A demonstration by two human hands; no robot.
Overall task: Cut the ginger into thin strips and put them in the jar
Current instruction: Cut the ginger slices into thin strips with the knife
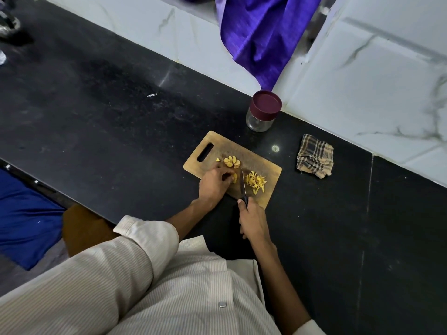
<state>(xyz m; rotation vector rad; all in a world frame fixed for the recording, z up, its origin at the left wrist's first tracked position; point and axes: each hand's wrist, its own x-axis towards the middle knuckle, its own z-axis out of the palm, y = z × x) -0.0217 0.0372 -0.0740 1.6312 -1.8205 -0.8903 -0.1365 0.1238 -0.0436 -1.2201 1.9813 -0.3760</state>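
the ginger piece being cut (234,177) lies on the wooden cutting board (266,165), pinned under the curled fingertips of the left hand (214,183), which pinches it down so it cannot roll under the blade. just right of those fingers stands the knife (243,183), its edge down on the board and its black handle clenched in the right hand (252,220); the blade sits close against the held piece, probably to shave off another thin strip. right of the blade lies a heap of cut strips (256,182), out of the knife's way. beyond the left hand's knuckles waits a cluster of thicker ginger slices (231,162), not yet cut down. further off, past the board's far edge, the jar (262,113) stands on the black counter (96,105) with its maroon lid on, so nothing has gone in yet. right of the board lies a folded checked cloth (314,157).
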